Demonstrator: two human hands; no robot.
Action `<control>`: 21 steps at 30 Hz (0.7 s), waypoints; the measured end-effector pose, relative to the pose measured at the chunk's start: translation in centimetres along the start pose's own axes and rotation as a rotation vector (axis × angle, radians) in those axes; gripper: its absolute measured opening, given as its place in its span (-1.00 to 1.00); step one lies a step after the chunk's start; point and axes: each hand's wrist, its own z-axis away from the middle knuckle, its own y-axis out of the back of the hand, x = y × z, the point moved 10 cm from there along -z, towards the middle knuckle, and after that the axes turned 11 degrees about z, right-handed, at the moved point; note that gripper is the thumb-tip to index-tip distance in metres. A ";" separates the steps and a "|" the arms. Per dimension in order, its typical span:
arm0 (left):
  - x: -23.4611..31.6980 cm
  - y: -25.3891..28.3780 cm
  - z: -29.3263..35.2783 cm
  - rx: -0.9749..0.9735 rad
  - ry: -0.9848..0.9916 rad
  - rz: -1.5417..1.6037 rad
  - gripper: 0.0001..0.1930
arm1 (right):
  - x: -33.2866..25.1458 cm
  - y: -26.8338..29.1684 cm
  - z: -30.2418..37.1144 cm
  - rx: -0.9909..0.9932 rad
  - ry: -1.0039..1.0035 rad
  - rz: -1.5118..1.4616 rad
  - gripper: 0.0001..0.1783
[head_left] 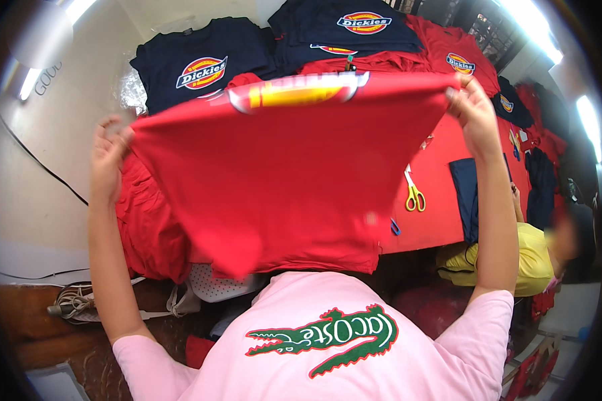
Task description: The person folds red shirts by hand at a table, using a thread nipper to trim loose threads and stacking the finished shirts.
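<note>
So both hands are busy with one red garment [301, 174] here: the left hand [110, 150] pinches its upper left corner between thumb and fingers, the right hand [473, 110] pinches the upper right one, and the cloth hangs spread between them in front of the chest, over the near edge of the red bench [438, 214]. My take on doing this well — keep the grip right at the corners and pull evenly, so the top edge runs taut under the badge print [301, 91]. Right now the right corner sits higher in view than the left, so I'd level them. The lower edge is blurry and bunches toward a point on the left; a gentle shake should probably drop the creases out. I can't tell whether it's touching the bench. Also mind the yellow-handled scissors [415, 198] lying just beside it on the right — loose cloth could snag them — and the red cloth pile [147, 224] near the left side.
</note>
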 end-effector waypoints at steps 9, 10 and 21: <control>4.3 -3.3 3.7 0.094 -0.159 -0.388 -0.79 | -0.9 1.7 4.7 0.208 0.002 0.016 -0.65; 2.5 -3.4 5.0 0.036 -0.090 -0.430 -0.79 | 0.8 1.0 6.3 0.223 -0.036 0.080 -0.65; -26.2 0.8 27.9 -0.189 0.880 -0.346 -0.77 | 25.7 -6.4 31.6 0.081 -0.792 0.230 -0.62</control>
